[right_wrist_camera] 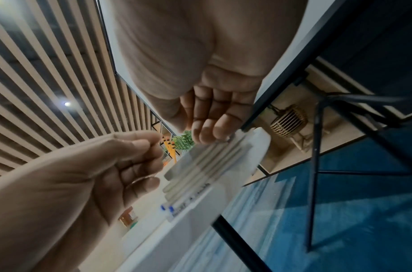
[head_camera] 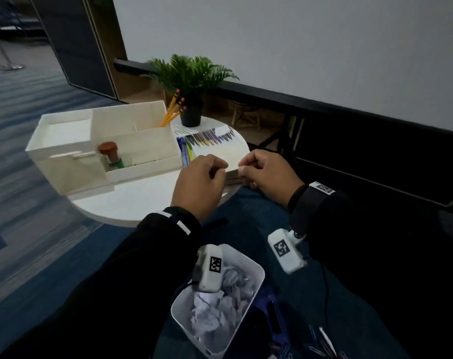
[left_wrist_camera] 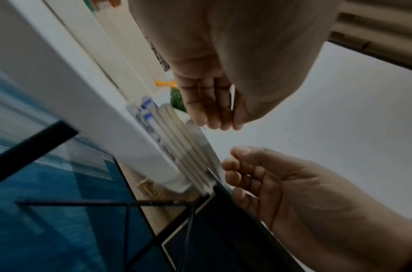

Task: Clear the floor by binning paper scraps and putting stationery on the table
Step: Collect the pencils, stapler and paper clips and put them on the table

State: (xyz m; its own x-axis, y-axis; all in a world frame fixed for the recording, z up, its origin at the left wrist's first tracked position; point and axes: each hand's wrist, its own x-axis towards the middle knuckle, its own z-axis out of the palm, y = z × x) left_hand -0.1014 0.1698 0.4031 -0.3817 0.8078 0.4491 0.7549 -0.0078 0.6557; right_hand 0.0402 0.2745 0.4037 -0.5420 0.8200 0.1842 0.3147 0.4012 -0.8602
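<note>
A stack of pale notebooks (head_camera: 229, 155) lies at the right edge of the round white table (head_camera: 132, 200). My left hand (head_camera: 217, 172) hovers at the stack's near left side with its fingers loosely curled and nothing in them. My right hand (head_camera: 243, 169) is at the stack's near right corner. In the right wrist view its fingertips (right_wrist_camera: 220, 135) touch the end of the stack (right_wrist_camera: 207, 165). The left wrist view shows the stack (left_wrist_camera: 184, 156) between my left hand (left_wrist_camera: 214, 121) and my right hand (left_wrist_camera: 235, 165). A white bin (head_camera: 256, 268) of crumpled paper (head_camera: 215, 317) stands by my knees.
A white desk organiser (head_camera: 72, 161) holds yellow pencils (head_camera: 172, 107) and a brown-capped bottle (head_camera: 110, 154). A row of pens (head_camera: 207, 138) and a potted plant (head_camera: 191, 76) sit behind the stack. Paper clips (head_camera: 321, 343) and a dark blue object (head_camera: 269, 317) lie on the blue carpet beside the bin.
</note>
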